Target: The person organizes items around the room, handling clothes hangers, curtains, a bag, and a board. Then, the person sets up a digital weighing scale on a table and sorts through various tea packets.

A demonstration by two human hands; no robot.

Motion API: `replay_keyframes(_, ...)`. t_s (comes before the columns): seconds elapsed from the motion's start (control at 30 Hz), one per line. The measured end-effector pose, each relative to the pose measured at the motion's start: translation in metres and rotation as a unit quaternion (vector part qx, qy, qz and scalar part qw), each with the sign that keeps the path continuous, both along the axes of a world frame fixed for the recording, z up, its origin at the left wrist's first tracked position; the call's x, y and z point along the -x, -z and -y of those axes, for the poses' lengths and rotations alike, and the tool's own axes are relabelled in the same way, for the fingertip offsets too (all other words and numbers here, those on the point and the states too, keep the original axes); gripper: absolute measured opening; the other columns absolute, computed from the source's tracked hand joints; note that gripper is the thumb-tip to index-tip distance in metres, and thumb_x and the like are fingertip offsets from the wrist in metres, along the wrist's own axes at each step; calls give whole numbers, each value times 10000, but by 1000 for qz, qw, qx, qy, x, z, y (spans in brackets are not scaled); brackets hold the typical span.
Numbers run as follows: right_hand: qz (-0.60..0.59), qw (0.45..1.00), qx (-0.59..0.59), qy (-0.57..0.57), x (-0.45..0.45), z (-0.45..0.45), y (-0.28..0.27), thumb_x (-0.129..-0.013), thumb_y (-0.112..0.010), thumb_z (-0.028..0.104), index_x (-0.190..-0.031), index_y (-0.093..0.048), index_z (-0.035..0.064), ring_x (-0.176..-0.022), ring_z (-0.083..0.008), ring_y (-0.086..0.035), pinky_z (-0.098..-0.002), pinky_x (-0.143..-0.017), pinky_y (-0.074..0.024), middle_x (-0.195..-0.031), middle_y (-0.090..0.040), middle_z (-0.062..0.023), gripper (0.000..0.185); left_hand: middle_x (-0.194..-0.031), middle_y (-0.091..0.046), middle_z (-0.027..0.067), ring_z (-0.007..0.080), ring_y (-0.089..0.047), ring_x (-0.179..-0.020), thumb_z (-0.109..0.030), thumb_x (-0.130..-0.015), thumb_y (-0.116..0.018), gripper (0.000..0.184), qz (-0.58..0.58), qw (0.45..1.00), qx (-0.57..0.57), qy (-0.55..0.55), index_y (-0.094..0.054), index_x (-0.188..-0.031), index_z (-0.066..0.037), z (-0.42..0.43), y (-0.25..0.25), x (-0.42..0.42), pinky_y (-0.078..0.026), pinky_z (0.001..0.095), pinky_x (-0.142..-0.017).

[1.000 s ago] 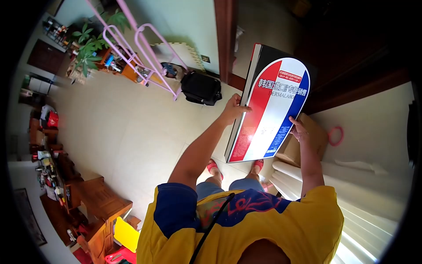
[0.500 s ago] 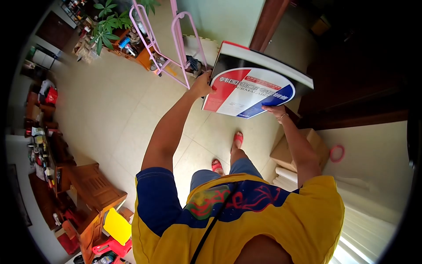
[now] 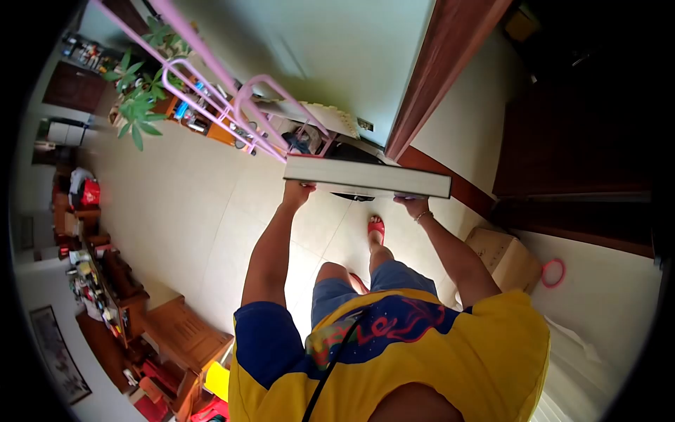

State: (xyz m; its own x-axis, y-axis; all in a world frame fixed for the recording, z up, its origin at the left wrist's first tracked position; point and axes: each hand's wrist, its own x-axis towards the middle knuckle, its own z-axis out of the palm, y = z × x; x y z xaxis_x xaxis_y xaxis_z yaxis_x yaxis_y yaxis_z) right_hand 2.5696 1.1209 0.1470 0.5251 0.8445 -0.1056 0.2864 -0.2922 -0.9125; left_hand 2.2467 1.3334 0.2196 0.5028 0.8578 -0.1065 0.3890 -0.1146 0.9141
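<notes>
One box (image 3: 367,176) gripped in left hand (image 3: 301,190), right hand (image 3: 413,205) above tiled floor (image 3: 176,190); pink frame (image 3: 197,46).

Flat box (image 3: 368,176) is showing a dark-bordered white edge, near shirt (image 3: 485,352) is displaying yellow and navy, far-left rack (image 3: 200,48) is showing pink

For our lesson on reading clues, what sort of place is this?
Probably a home, perhaps its living room: a leafy plant, wooden furniture and a framed picture suggest it.
</notes>
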Motion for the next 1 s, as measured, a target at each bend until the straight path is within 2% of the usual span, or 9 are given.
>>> replay_keyframes(0.17, 197, 979, 30, -36, -23, -38, 107, -757, -736, 424, -994, -686, 74, -1009, -247, -598, -379, -896, -455, -1025, -677, -97, 425, -990, -610, 138, 282, -581, -935, -37, -785, -638, 277, -62, 958, -270, 73, -585, -1056, -29, -71, 37, -35, -466, 396, -816)
replay_keyframes(0.2, 275, 958, 65, -45, -25, -44, 118, -762, -738, 396, -1029, -676, 69, -1054, -245, -580, -370, -904, -448, -1080, -662, -102, 427, -1025, -626, 166, 362, -562, -1001, -89, -779, -646, 247, -52, 970, -229, 58, -630, -1022, -51, -87, 50, -43, -444, 420, -875)
replay_keyframes(0.43, 98, 992, 84, -2, -23, -77, 169, -725, -781, 353, -971, -692, 63, -947, -238, -624, -352, -846, -476, -1001, -691, -94, 390, -912, -656, 161, 365, -606, -872, -114, -736, -683, 247, -173, 946, -203, 185, -644, -967, -36, -170, 108, -67, -478, 423, -751)
replay_keyframes(0.5, 190, 979, 79, 12, -15, -102, 134, -707, -803, 331, -927, -700, 62, -884, -225, -641, -343, -794, -493, -943, -704, -79, 362, -900, -658, 166, 370, -611, -865, -97, -732, -661, 214, -186, 959, -148, 155, -650, -939, -40, -188, 118, -73, -484, 430, -739)
replay_keyframes(0.57, 6, 988, 136, 70, -10, -123, 119, -711, -802, 322, -911, -702, 62, -855, -204, -648, -332, -769, -496, -916, -709, -67, 343, -906, -658, 175, 378, -612, -872, -95, -729, -642, 204, -124, 972, -174, 98, -651, -926, -40, -212, 167, -69, -489, 429, -733)
replay_keyframes(0.63, 8, 986, 146, 84, -3, -133, 120, -710, -806, 301, -897, -706, 73, -827, -191, -649, -322, -752, -501, -899, -711, -53, 311, -908, -661, 179, 385, -613, -880, -115, -737, -629, 197, -110, 942, -279, 150, -650, -917, -37, -227, 168, -72, -494, 417, -738)
replay_keyframes(0.7, -59, 988, 109, 92, -1, -141, 125, -697, -819, 275, -881, -713, 86, -815, -191, -647, -321, -755, -501, -872, -711, -43, 284, -887, -666, 184, 391, -618, -867, -124, -756, -608, 190, -60, 991, -113, 49, -650, -917, -33, -231, 162, -82, -498, 410, -718)
replay_keyframes(0.97, -88, 978, 126, 141, 4, -161, 131, -594, -882, 314, -972, -652, 55, -920, -214, -628, -348, -816, -494, -997, -681, -76, 513, -714, -661, 155, 326, -663, -718, -100, -716, -598, 103, -105, 984, -111, 90, -678, -763, -55, -252, 206, -77, -495, 387, -608)
replay_keyframes(1.0, -94, 976, 128, 148, 3, -162, 133, -591, -873, 189, -945, -655, 58, -895, -196, -640, -332, -794, -504, -975, -690, -65, 435, -723, -662, 158, 326, -662, -720, -95, -708, -604, 102, -102, 989, -73, 84, -678, -767, -58, -253, 221, -71, -495, 387, -609)
